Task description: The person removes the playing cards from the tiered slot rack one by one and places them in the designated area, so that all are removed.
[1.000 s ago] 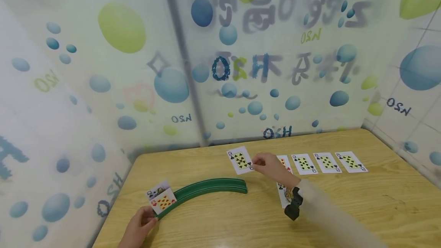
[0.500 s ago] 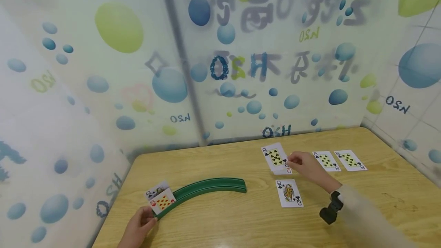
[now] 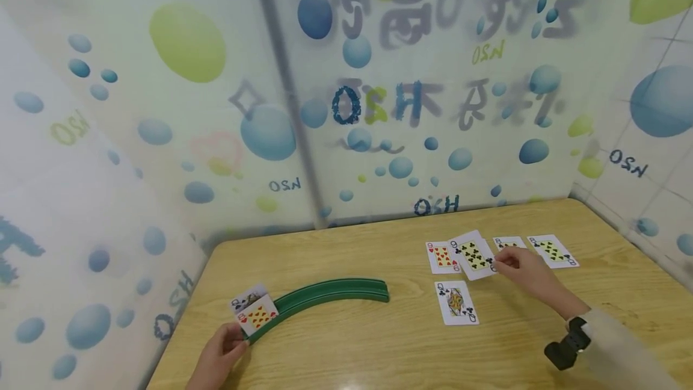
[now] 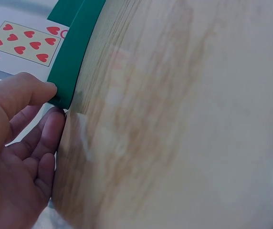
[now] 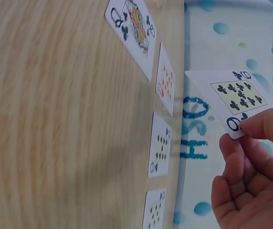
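Note:
In the head view my left hand (image 3: 219,351) pinches the near end of a curved green card holder (image 3: 335,289) between thumb and fingers. A hearts card (image 4: 24,43) stands in the holder beside that hand, with a queen (image 3: 249,300) partly hidden behind it. My right hand (image 3: 527,272) pinches a nine of clubs (image 3: 471,251) by one corner. In the right wrist view that card is raised off the table, tilted. Below it lie a nine of hearts (image 3: 440,257) and a nine of spades (image 5: 159,148); in the head view the held card covers the latter.
A queen of clubs (image 3: 456,304) lies face up in front of the row. Two eights follow at the right end, one an eight card (image 3: 508,242) partly behind my hand, the other an eight (image 3: 552,251) fully visible. A patterned wall (image 3: 379,185) borders the wooden table (image 3: 325,354).
My right hand has carried the nine of clubs rightward along the row, passing over the nine of hearts, which is visible again. My left hand stays on the card holder.

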`<state>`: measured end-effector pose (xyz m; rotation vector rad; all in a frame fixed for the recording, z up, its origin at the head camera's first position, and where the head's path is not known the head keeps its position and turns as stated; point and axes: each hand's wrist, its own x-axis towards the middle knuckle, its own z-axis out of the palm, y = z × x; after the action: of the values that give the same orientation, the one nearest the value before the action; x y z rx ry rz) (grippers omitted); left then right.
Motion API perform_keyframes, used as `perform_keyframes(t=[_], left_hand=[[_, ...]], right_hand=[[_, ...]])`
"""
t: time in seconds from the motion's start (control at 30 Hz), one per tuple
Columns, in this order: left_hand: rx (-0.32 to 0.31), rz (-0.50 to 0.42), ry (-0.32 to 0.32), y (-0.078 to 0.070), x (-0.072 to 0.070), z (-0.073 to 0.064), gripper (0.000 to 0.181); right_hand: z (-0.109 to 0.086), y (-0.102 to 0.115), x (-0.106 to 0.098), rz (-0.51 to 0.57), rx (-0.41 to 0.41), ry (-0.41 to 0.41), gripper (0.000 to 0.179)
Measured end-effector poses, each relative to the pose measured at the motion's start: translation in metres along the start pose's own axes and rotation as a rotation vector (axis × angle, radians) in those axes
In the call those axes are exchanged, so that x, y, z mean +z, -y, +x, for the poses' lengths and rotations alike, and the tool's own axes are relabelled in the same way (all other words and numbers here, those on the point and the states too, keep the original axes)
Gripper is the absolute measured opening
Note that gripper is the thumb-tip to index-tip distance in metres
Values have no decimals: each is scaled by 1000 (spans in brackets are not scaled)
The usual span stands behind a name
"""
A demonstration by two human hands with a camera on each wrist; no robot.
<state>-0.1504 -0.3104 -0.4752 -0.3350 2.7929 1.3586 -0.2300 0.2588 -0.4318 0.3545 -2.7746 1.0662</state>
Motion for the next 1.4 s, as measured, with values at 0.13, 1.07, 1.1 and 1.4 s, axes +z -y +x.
perform_keyframes(t=[0.13, 1.07, 1.1, 1.4], left_hand=[[24, 3, -7, 0, 0, 0, 30], [2, -5, 7, 3, 1, 2, 30], [2, -5, 8, 3, 1, 2, 30], [-1, -6, 9, 2, 1, 2, 29]], right_hand=[[-11, -8, -8, -28, 15, -22, 11], [-40, -39, -1, -11, 351, 229, 30], [-41, -39, -1, -15, 347, 229, 31], [-41, -33, 1, -20, 312, 196, 31]])
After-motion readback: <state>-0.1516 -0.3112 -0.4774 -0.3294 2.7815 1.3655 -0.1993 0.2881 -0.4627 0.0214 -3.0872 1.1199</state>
